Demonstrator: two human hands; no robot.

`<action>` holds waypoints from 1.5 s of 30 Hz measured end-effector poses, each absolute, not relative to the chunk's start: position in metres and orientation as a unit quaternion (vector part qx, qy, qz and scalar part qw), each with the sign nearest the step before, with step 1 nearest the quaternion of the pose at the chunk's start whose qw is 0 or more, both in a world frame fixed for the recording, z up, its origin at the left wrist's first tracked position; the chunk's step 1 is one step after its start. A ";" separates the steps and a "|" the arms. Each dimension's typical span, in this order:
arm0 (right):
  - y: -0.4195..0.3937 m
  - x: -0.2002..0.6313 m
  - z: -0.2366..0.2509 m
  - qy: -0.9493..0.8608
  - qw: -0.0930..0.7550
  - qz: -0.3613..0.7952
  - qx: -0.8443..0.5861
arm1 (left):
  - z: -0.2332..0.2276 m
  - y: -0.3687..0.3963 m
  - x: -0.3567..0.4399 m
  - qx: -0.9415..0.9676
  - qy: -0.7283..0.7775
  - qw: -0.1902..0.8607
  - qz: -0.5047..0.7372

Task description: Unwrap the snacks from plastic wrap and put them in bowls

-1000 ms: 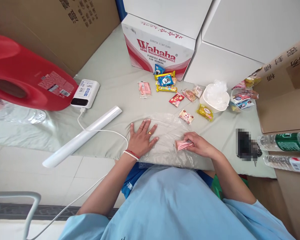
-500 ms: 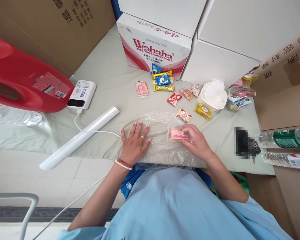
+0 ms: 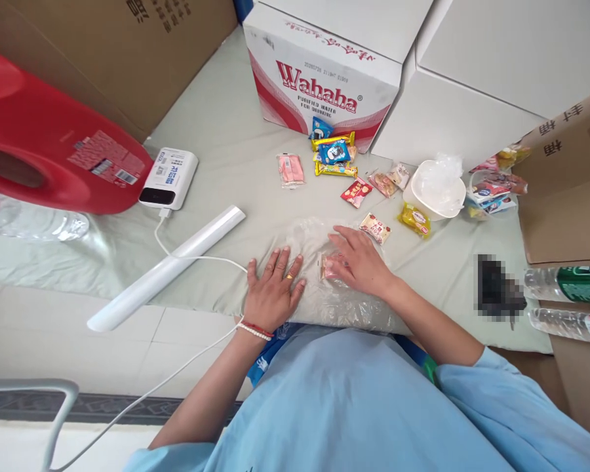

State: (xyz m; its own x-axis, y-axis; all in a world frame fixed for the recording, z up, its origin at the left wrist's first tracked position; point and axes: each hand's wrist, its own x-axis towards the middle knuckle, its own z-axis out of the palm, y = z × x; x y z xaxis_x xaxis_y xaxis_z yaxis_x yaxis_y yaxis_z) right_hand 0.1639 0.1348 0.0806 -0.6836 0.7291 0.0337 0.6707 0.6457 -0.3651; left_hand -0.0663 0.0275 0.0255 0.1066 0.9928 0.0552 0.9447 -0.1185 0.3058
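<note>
My left hand [image 3: 274, 288] lies flat, fingers spread, on a thin clear plastic sheet [image 3: 332, 311] at the table's front edge. A white cable runs past that hand. Over a pink wrapped packet [image 3: 327, 267] on the sheet, my right hand [image 3: 361, 262] has its fingers apart, partly hiding the packet. Just beyond the right hand lies a cream snack packet [image 3: 375, 228], with a red packet [image 3: 356, 193] behind it. Another pink packet [image 3: 291, 170] rests farther back on the cloth.
Blue and yellow snacks [image 3: 334, 153] are heaped before the Wahaha box [image 3: 324, 85]. To the right stands a white tub [image 3: 437, 196] with crumpled plastic. A power bank [image 3: 170, 177], a white bar [image 3: 167, 269] and a red jug [image 3: 54, 144] are on the left.
My right hand has let go of the pink packet, now lying on the plastic sheet, and its fingers have spread. The left hand stays flat. The view has shifted slightly.
</note>
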 end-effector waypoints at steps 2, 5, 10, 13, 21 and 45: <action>0.166 0.134 0.088 -0.898 0.102 0.171 -0.392 | 0.026 0.028 -0.067 0.738 0.656 0.098 0.121; 0.220 0.073 0.083 -0.877 0.098 0.164 -0.440 | 0.028 0.028 -0.068 0.738 0.657 0.099 0.117; 0.296 -0.005 0.052 -0.871 0.080 0.148 -0.461 | 0.029 0.028 -0.068 0.738 0.658 0.091 0.116; 0.307 -0.009 0.040 -0.872 0.074 0.147 -0.461 | 0.028 0.028 -0.068 0.739 0.657 0.091 0.115; 0.252 0.110 0.054 -0.753 0.268 0.346 -0.491 | 0.029 0.028 -0.069 0.741 0.656 0.092 0.114; 0.129 0.190 0.064 -0.922 0.115 0.218 -0.299 | 0.026 0.028 -0.067 0.741 0.658 0.075 0.113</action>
State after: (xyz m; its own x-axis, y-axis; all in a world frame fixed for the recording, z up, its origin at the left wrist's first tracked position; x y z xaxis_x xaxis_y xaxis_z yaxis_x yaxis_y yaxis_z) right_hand 0.1901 0.1286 0.0635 -0.7947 0.6015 0.0814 0.5014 0.7261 -0.4704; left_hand -0.0674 0.0278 0.0261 0.1079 0.9918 0.0683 0.9580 -0.1222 0.2596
